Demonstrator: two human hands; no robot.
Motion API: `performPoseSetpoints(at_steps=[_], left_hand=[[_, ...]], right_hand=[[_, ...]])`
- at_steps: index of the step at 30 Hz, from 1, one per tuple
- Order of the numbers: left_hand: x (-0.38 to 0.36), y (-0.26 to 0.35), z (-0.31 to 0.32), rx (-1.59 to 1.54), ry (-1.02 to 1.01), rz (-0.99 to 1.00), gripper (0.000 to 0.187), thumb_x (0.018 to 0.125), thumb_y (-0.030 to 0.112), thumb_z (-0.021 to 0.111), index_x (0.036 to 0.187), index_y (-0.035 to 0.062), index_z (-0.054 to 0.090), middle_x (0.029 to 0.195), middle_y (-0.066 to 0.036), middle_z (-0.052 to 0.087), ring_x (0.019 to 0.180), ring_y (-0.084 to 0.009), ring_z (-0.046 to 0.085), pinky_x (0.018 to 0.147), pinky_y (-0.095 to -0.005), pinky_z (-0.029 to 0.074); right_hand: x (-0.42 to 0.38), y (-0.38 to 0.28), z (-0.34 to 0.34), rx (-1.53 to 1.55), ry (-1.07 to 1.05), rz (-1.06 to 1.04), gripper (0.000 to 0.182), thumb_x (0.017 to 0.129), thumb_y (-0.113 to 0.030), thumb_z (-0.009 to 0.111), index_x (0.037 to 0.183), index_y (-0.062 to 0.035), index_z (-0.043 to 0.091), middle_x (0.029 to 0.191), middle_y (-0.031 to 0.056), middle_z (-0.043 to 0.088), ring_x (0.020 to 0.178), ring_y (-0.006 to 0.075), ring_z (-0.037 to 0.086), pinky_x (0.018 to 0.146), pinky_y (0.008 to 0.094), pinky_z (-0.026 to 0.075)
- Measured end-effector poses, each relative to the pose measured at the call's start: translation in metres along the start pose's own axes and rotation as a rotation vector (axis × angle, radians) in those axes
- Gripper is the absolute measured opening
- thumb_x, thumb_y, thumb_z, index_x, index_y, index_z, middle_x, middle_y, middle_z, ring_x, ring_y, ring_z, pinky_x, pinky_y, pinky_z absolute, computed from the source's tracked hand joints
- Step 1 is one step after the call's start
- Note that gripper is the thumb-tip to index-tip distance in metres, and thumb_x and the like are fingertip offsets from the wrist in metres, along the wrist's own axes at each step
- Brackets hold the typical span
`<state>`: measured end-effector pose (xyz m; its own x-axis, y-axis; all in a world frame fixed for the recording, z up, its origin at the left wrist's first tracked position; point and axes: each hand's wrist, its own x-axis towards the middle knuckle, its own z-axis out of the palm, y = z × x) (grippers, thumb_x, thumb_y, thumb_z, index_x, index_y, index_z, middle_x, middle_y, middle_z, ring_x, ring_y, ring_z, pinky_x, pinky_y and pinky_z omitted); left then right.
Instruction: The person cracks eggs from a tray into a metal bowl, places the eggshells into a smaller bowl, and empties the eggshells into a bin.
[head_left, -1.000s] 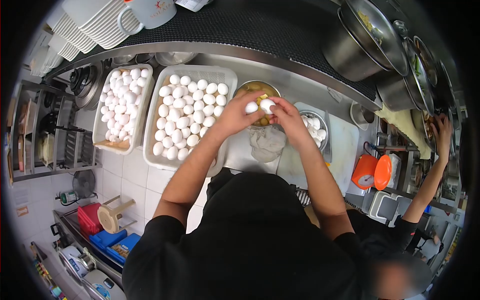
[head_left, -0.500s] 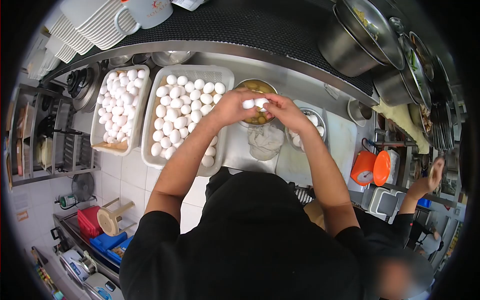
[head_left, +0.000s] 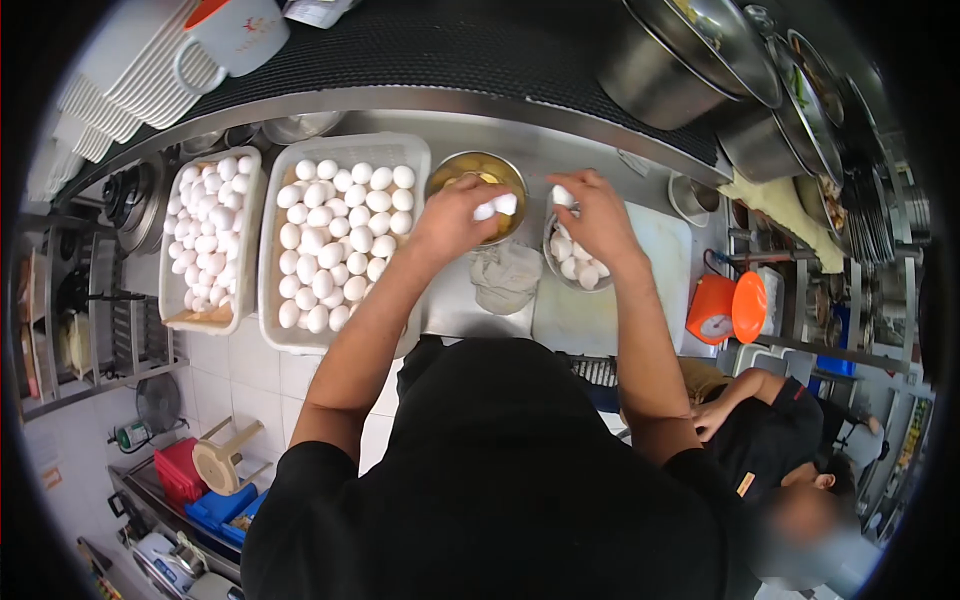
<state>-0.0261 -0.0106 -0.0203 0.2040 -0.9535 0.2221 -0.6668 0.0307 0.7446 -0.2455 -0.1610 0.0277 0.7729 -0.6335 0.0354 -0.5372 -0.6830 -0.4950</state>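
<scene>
My left hand (head_left: 455, 222) is closed around white eggshell (head_left: 497, 206) at the right side of a steel bowl (head_left: 520, 178); whether one piece or two is in the fingers is hard to tell. Yellow raw egg (head_left: 455, 174) lies in that bowl. My right hand (head_left: 603, 218) pinches another white eggshell (head_left: 563, 195) above a second bowl (head_left: 549, 262), which holds several white shells (head_left: 577, 262). Left of my hands, a white plastic crate (head_left: 270, 255) carries many whole white eggs (head_left: 345, 230).
A second crate of eggs (head_left: 172, 315) stands farther left. A crumpled cloth (head_left: 503, 280) lies below the egg bowl, beside a white cutting board (head_left: 640, 290). An orange scale (head_left: 712, 310) is at the right. Pots (head_left: 665, 80) and cups (head_left: 235, 40) sit on the shelf overhead. Another person (head_left: 770, 420) is at lower right.
My hands, together over the egg bowl before, have come apart. The right one has moved right to the shell bowl with a shell. The other person's raised arm has come down.
</scene>
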Motion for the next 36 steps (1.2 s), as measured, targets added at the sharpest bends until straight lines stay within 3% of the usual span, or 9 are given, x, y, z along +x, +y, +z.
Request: performPoseSetpoints(at_steps=[4,12,18,21,23,26,29,32,36], left_hand=[[0.01,0.034,0.045,-0.057,-0.074,0.055,0.039,0.091,0.019,0.078,0.13,0.0169,0.077,0.118,-0.01,0.073,0.105,-0.0336,0.073,0.093,-0.0433,0.06],[0.039,0.048,0.126,0.099,-0.389,0.091,0.043,0.093,0.026,0.078,0.135,0.0183,0.073,0.121,-0.013,0.072,0.113,-0.0379,0.071,0.098,-0.0485,0.059],[0.012,0.023,0.122,-0.042,-0.195,0.135,0.05,0.088,0.022,0.085,0.135,0.0139,0.073,0.131,-0.013,0.072,0.116,-0.0356,0.071,0.099,-0.0425,0.059],[-0.003,0.033,0.077,-0.066,-0.066,0.159,0.044,0.092,0.02,0.085,0.131,0.0042,0.073,0.108,-0.014,0.077,0.1,-0.0292,0.075,0.089,-0.0397,0.06],[-0.022,0.023,0.054,-0.198,0.025,0.015,0.044,0.093,0.026,0.087,0.129,0.0047,0.073,0.101,-0.012,0.078,0.088,-0.0245,0.075,0.08,-0.0361,0.06],[-0.053,0.012,0.009,-0.655,0.019,-0.599,0.036,0.099,0.027,0.083,0.127,0.0069,0.071,0.093,-0.006,0.072,0.074,-0.0142,0.067,0.069,-0.0294,0.056],[-0.085,-0.016,-0.017,-0.687,0.283,-0.626,0.027,0.107,0.027,0.071,0.126,0.009,0.063,0.089,0.001,0.064,0.073,-0.0102,0.06,0.066,-0.0264,0.052],[-0.127,-0.056,-0.04,-0.767,0.571,-0.675,0.035,0.103,0.023,0.057,0.135,0.0089,0.056,0.129,-0.011,0.057,0.114,-0.02,0.058,0.094,-0.041,0.055],[-0.147,-0.052,-0.094,-0.57,0.735,-0.698,0.041,0.096,0.01,0.055,0.134,-0.0004,0.047,0.113,-0.014,0.059,0.087,-0.0183,0.063,0.078,-0.0347,0.055]], right_hand=[[-0.03,0.019,-0.028,-0.087,-0.021,0.204,0.055,0.089,-0.01,0.078,0.144,-0.0073,0.067,0.135,0.019,0.067,0.13,0.0402,0.062,0.112,0.0468,0.05],[-0.06,0.074,0.003,-0.037,-0.065,0.2,0.064,0.086,-0.004,0.077,0.147,-0.0045,0.062,0.139,0.0244,0.066,0.131,0.0435,0.062,0.112,0.0483,0.052],[-0.073,0.101,0.029,-0.024,0.123,0.166,0.065,0.085,-0.002,0.073,0.149,-0.0032,0.06,0.149,0.0262,0.061,0.14,0.043,0.057,0.121,0.0463,0.045],[-0.076,0.078,0.014,-0.045,0.128,0.216,0.06,0.088,-0.008,0.074,0.147,-0.0046,0.061,0.152,0.0244,0.058,0.139,0.0436,0.057,0.119,0.0484,0.047],[-0.072,0.062,0.016,-0.086,0.139,0.203,0.057,0.089,-0.011,0.075,0.145,-0.005,0.062,0.153,0.0235,0.057,0.137,0.0443,0.057,0.117,0.0497,0.048],[-0.064,0.031,0.023,-0.028,0.222,0.101,0.055,0.091,-0.015,0.076,0.143,-0.0042,0.063,0.151,0.0233,0.056,0.135,0.0452,0.056,0.115,0.0512,0.048],[-0.047,0.0,0.038,0.025,0.196,-0.03,0.051,0.093,-0.017,0.075,0.14,-0.0031,0.064,0.15,0.0243,0.057,0.134,0.0455,0.056,0.115,0.0522,0.047],[-0.021,-0.046,0.065,0.064,0.025,-0.135,0.049,0.097,-0.021,0.07,0.143,-0.0044,0.064,0.154,0.0248,0.055,0.136,0.0462,0.055,0.118,0.0524,0.045],[0.018,-0.111,0.091,0.099,-0.092,-0.355,0.048,0.094,-0.015,0.074,0.14,-0.0043,0.066,0.149,0.0198,0.058,0.133,0.0407,0.057,0.116,0.0497,0.047]])
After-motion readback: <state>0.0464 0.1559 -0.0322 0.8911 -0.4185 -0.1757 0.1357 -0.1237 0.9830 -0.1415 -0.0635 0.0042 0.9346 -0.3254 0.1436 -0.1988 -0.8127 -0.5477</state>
